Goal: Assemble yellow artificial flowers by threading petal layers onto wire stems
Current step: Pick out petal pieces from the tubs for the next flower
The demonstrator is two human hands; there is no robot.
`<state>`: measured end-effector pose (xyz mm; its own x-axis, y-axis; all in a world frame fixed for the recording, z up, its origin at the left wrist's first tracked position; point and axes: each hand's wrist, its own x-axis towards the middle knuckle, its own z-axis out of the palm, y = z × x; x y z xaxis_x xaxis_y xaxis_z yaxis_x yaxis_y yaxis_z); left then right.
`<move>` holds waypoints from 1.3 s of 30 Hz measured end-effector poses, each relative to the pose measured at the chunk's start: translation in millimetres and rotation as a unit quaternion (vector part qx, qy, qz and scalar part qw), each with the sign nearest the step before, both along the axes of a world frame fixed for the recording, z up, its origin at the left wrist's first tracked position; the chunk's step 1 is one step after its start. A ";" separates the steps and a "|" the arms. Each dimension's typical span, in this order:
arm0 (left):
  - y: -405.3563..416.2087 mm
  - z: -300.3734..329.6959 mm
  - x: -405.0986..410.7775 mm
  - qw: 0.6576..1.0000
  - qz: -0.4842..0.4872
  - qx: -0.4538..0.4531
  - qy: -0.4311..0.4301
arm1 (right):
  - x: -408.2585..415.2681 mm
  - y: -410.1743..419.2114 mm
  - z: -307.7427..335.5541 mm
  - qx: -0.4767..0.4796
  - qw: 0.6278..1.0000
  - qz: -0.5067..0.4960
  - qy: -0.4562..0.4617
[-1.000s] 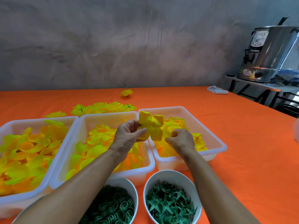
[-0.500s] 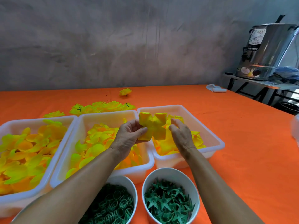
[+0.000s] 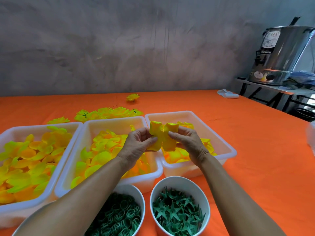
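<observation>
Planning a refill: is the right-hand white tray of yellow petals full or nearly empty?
Partly full. The right tray has bare inner walls showing at the back, and petals cover only its near part.

Single head view, close, facing forward-down over orange table (image 3: 255, 150).

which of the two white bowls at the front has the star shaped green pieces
The right-hand bowl, nearest the right forearm. It holds spiky green stars; the left-hand bowl holds green rings instead.
</observation>
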<state>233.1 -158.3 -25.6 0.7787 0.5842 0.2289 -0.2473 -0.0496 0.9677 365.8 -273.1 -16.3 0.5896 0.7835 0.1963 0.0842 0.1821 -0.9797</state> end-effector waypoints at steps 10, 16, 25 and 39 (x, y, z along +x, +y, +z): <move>1.0 -2.6 1.2 1.000 -0.013 0.028 -0.004 | -4.5 11.6 -6.5 0.025 0.997 -0.062 0.034; -0.3 -0.8 2.0 0.998 0.017 0.056 0.007 | -3.5 11.2 -10.4 0.033 0.997 -0.075 0.012; -2.1 1.1 2.0 0.978 0.076 0.193 -0.002 | -2.6 11.7 -14.7 0.039 0.997 -0.060 -0.033; -0.3 1.3 2.5 0.977 0.090 0.192 -0.003 | -7.7 8.8 -9.4 0.038 0.998 0.002 -0.050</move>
<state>235.6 -158.5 -24.3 0.6698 0.5812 0.4621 -0.2065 -0.4520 0.8678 358.1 -264.3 -25.6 0.5617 0.7658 0.3132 0.1800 0.2564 -0.9497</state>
